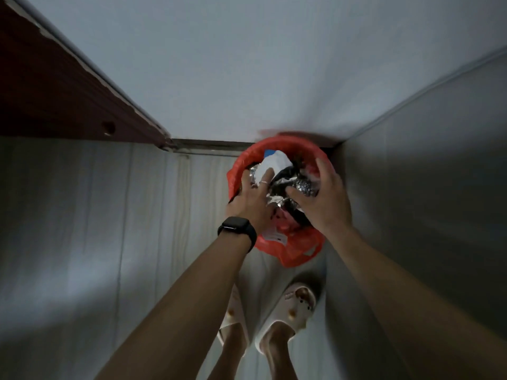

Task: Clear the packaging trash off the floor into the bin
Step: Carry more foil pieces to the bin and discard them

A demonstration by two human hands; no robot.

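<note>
Both arms reach forward and down, hands side by side with their backs up.

The left hand (253, 194) is palm down, fingers straight and spread, with a ring (263, 182) on one finger and a dark watch (237, 231) on the wrist. The right hand (325, 200) is just beside it, a narrow gap between them. It is arched, fingers bent downward, thumb pointing across at the left one; whether it grips anything I cannot tell. Both forearms are bare and draw closer together toward the hands.
</note>
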